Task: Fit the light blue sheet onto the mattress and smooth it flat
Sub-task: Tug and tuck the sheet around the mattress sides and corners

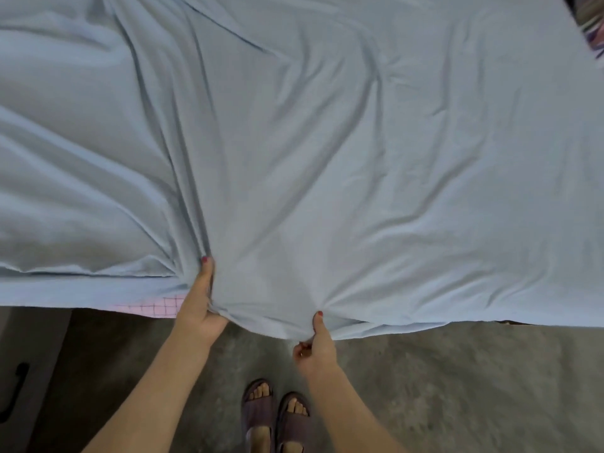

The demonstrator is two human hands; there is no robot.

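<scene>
Both hands, left (199, 308) and right (315, 346), fingers pinching sheet (327, 142) hem at 6 o'clock; uneven pull risks deepening creases, baring mattress (157, 307).

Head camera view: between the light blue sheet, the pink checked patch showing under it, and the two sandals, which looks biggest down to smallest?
1. Light blue sheet, filling most of the view.
2 and 3. Pink checked patch and the sandals: too close to call, and the sandals lie on the floor below, so unranked.
</scene>
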